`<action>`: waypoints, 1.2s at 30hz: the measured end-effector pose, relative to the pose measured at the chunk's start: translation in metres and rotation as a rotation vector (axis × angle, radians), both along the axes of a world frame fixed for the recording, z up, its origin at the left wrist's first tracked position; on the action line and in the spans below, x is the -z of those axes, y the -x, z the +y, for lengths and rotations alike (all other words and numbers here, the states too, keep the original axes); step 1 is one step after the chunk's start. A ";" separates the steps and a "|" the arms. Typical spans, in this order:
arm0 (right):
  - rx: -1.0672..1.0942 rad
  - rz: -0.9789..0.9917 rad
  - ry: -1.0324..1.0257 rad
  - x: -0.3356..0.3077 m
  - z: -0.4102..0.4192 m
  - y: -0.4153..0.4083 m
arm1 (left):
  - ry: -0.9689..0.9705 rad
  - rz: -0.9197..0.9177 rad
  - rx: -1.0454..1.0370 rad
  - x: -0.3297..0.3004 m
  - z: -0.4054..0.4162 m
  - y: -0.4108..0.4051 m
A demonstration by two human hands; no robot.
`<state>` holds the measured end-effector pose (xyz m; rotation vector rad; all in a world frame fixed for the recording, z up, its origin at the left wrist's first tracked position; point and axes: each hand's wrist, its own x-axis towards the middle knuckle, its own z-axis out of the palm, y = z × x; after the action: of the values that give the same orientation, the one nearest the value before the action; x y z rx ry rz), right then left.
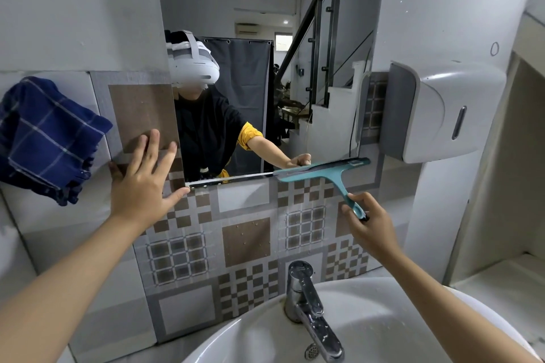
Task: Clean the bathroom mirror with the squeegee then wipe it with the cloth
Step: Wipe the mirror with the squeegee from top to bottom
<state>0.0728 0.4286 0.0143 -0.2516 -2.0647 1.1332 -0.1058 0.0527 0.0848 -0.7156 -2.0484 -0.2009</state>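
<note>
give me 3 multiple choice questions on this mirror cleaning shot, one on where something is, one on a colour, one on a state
1. Where is the squeegee blade?
A. at the mirror's bottom right edge
B. in the sink
C. at the mirror's top

2. What colour is the cloth?
A. plain white
B. dark blue with pale checks
C. yellow

3. What is the left hand doing?
A. gripping the cloth
B. turning the tap
C. pressed flat on the wall tiles, empty

Answers:
1 A, the blade lies along the lower right of the mirror, its handle in the right hand.
2 B, it hangs on the left wall, navy with light lines.
3 C, its fingers are spread on the tiles beside the mirror.
</note>
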 end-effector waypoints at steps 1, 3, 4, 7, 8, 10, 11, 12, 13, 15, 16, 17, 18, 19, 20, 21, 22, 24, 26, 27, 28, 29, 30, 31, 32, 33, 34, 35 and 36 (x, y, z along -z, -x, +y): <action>-0.009 0.013 0.071 -0.002 -0.006 -0.001 | 0.000 0.001 -0.001 0.000 0.000 0.000; 0.008 0.032 0.199 -0.007 -0.021 -0.001 | -0.004 -0.005 -0.005 0.000 0.001 -0.002; 0.016 0.035 0.271 -0.009 -0.029 -0.001 | -0.006 -0.009 -0.007 0.000 0.002 -0.003; 0.028 0.028 0.461 -0.017 -0.053 0.002 | -0.007 -0.017 -0.005 0.000 0.002 -0.003; 0.037 0.025 0.501 -0.019 -0.060 0.003 | -0.007 -0.016 -0.005 0.000 0.001 -0.003; 0.058 0.017 0.571 -0.024 -0.073 0.005 | -0.004 -0.009 -0.008 0.000 0.000 -0.003; 0.065 0.007 0.604 -0.026 -0.078 0.005 | -0.003 -0.008 -0.009 0.000 0.000 -0.003; 0.069 -0.004 0.633 -0.028 -0.084 0.006 | -0.002 -0.007 -0.010 0.000 0.000 -0.003; 0.069 -0.016 0.655 -0.029 -0.089 0.008 | -0.002 -0.008 -0.010 0.000 0.000 -0.003; 0.060 -0.028 0.687 -0.030 -0.101 0.011 | -0.002 -0.010 -0.008 0.000 0.000 -0.003; 0.056 -0.029 0.704 -0.030 -0.107 0.013 | -0.002 -0.011 -0.006 0.000 0.000 -0.003; 0.054 -0.028 0.728 -0.031 -0.113 0.015 | 0.001 -0.011 -0.005 0.000 0.000 -0.003; 0.054 -0.026 0.757 -0.032 -0.119 0.017 | 0.002 -0.010 -0.005 0.000 0.000 -0.003; 0.054 -0.021 0.788 -0.033 -0.125 0.019 | 0.002 -0.008 -0.004 0.000 0.000 -0.002; 0.057 -0.017 0.812 -0.034 -0.131 0.021 | 0.002 -0.007 -0.004 0.001 0.000 -0.002; 0.063 -0.014 0.826 -0.034 -0.136 0.023 | 0.001 -0.008 -0.004 0.001 0.000 -0.002; 0.069 -0.013 0.832 -0.034 -0.142 0.025 | 0.001 -0.009 -0.004 0.001 -0.001 -0.002; 0.060 -0.002 0.830 -0.034 -0.153 0.027 | -0.001 -0.014 -0.003 0.001 -0.001 -0.001; 0.024 0.021 0.766 -0.034 -0.167 0.026 | -0.004 -0.018 0.003 0.001 -0.002 -0.001; -0.005 0.030 0.709 -0.034 -0.175 0.024 | -0.006 -0.020 0.008 0.001 -0.002 -0.001; -0.039 0.031 0.651 -0.032 -0.185 0.023 | -0.009 -0.021 0.012 0.001 -0.002 -0.001; -0.069 0.030 0.602 -0.030 -0.196 0.023 | -0.009 -0.022 0.013 0.001 -0.002 -0.001; -0.082 0.028 0.569 -0.027 -0.207 0.024 | -0.010 -0.024 0.011 0.001 -0.002 -0.002; -0.077 0.032 0.549 -0.024 -0.215 0.025 | -0.012 -0.028 0.010 0.001 -0.002 -0.003; -0.063 0.040 0.542 -0.021 -0.222 0.027 | -0.014 -0.034 0.010 0.001 -0.001 -0.003; -0.049 0.049 0.543 -0.019 -0.227 0.029 | -0.015 -0.041 0.009 0.001 -0.001 -0.004; -0.040 0.055 0.543 -0.019 -0.230 0.030 | -0.016 -0.046 0.006 0.001 -0.001 -0.004; -0.033 0.057 0.544 -0.020 -0.232 0.030 | -0.017 -0.048 0.003 0.001 -0.002 -0.003; -0.026 0.057 0.548 -0.021 -0.233 0.030 | -0.017 -0.050 0.000 0.001 -0.002 -0.003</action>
<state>0.0432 0.1955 0.0350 -0.4488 -1.6752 1.6874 -0.1025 0.0509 0.0842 -0.7061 -2.0918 -0.2382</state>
